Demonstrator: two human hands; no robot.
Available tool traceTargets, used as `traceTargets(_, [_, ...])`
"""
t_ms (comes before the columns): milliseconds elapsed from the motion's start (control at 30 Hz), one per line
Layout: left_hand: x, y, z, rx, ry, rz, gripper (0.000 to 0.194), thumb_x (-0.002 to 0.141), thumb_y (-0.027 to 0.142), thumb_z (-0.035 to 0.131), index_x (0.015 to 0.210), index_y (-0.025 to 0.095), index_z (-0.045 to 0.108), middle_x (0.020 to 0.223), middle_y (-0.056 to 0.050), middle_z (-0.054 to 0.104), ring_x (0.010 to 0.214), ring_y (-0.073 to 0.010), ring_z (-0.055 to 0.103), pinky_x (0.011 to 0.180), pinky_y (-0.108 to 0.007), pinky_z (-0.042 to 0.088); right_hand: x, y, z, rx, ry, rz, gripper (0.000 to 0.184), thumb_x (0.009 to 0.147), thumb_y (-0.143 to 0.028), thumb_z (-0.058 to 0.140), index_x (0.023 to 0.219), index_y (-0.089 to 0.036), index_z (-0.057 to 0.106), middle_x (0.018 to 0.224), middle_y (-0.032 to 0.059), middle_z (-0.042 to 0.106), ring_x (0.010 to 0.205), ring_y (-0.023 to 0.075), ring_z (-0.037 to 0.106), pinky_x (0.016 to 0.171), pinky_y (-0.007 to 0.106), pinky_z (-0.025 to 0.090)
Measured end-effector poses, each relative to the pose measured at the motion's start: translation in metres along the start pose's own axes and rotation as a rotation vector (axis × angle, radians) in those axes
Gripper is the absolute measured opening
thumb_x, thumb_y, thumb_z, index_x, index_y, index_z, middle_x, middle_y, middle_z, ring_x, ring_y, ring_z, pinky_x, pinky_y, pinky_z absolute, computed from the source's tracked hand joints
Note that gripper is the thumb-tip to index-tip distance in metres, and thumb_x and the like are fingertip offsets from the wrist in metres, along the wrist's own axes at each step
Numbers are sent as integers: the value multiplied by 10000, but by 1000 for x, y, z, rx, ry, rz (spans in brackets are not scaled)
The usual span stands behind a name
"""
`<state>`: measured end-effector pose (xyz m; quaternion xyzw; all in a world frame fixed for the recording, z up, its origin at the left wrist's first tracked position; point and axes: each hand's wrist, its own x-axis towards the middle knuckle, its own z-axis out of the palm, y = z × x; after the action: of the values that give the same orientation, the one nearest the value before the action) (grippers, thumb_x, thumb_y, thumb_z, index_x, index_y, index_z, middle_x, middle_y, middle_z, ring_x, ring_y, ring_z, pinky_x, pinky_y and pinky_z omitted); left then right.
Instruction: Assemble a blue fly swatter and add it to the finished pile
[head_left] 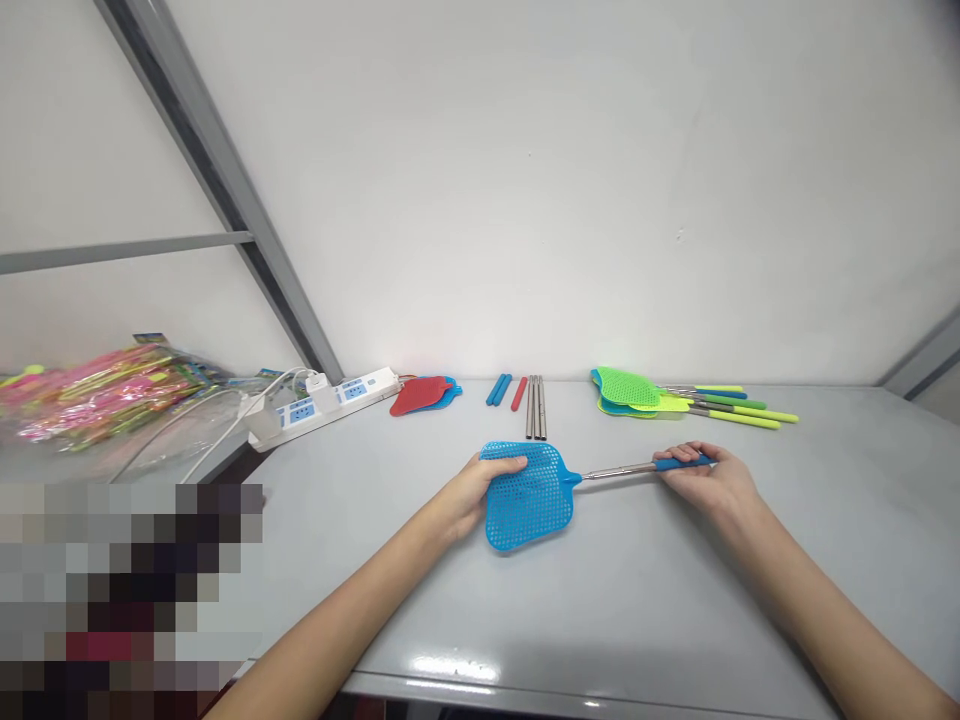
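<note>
A blue fly swatter point(529, 500) with a perforated head and a metal rod is held level above the grey table point(600, 620). My left hand point(472, 495) grips the left edge of its head, thumb on top and the other fingers hidden beneath. Around the blue handle at the other end, my right hand point(701, 475) has its fingers wrapped. Behind the swatter lie three metal rods point(536, 408), two blue handle sleeves point(499, 389) and one red sleeve point(519, 393). Farther left, a red swatter head point(421, 395) rests on blue ones point(453, 392).
At the back right lies a pile of whole swatters point(634, 390) with green, yellow and blue parts. A white power strip point(337, 400) with plugs and cables sits at the back left. Beyond it are plastic-wrapped colourful packages point(112, 395). A white wall point(562, 200) stands behind the table.
</note>
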<state>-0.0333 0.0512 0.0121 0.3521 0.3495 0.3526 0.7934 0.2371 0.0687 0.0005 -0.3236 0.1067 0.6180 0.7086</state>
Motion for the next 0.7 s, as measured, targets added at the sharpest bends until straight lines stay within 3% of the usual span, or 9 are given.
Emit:
traceTargets(533, [2,0,0,-125,-7,-62,396,714,231,539,1079,80,517,1096,-149,548,1017,-279,493,899,-397,345,0,-2,1,27,-46,-70,132,741,-135,252,621,-190,241,483,-66,250,348,59,286,376,239,340])
traceTargets(700, [3,1,3,-254,-82,-99,419,743,230,486,1127,64,471,1092,-152,549,1044,-282,469,916,-415,312,-2,-6,2,53,-46,-78,136,735,-138,261,611,-189,234,473,-67,246,349,58,280,381,239,344])
